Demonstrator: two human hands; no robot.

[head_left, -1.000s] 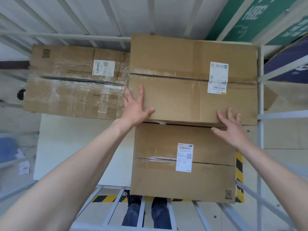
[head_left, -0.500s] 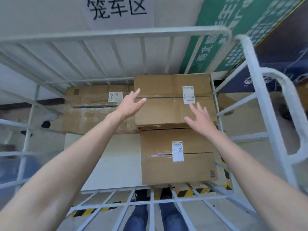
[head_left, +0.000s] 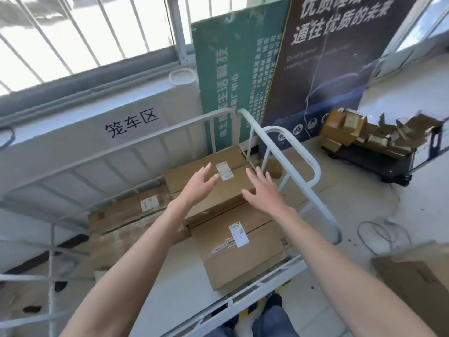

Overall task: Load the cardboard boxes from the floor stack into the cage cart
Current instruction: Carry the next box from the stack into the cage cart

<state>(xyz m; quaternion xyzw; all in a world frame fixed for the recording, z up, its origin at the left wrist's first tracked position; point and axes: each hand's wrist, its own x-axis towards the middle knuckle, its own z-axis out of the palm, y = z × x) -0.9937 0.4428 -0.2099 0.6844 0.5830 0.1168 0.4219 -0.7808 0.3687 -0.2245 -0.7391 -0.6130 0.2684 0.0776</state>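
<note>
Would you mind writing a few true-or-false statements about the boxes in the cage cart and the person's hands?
1. Both hands, left hand and right hand, are open and hold nothing. True.
2. The cage cart holds no boxes. False: three cardboard boxes lie in it.
3. The far box bears a white label. True.
4. The near box stands on end. False: it lies flat.
5. The left box lies outside the cart. False: it is inside.

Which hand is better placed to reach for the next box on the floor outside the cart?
Right. The right hand hangs nearer the cart's right rail, and the floor box lies beyond it; the left hand is farther away.
</note>
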